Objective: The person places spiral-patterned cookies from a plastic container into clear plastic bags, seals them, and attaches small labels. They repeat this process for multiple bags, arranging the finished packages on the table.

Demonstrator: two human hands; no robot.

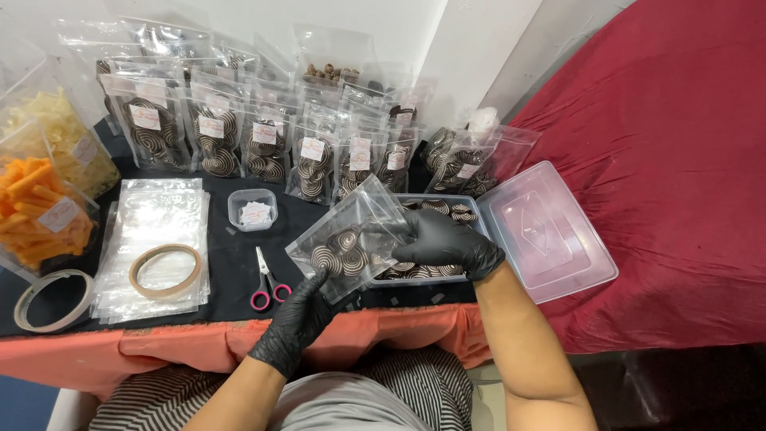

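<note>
Your left hand, in a black glove, is closed around the lower corner of a clear plastic pouch, gripping it from below near the table edge. Your right hand, also gloved in black, pinches the pouch's open top edge, with the fingers curled over the plastic. The pouch is tilted between your hands, above the black cloth, and a few brown-and-cream spiral cookies lie inside its lower half.

Just behind and under your right hand sits a clear rectangular tub with more spiral cookies in it. Its lid lies flat just to the right, partly on the red cloth.

Left of your left hand, pink-handled scissors lie on the black cloth, blades pointing away from you. Further left is a stack of empty clear pouches with a brown ring of tape resting on top, and a white ring of tape lies near the table's left edge. A small square container with white slips sits behind the scissors.

Along the back of the table stand rows of filled pouches of spiral cookies, each with a label. At far left are bags of orange sticks and pale yellow chips
</note>
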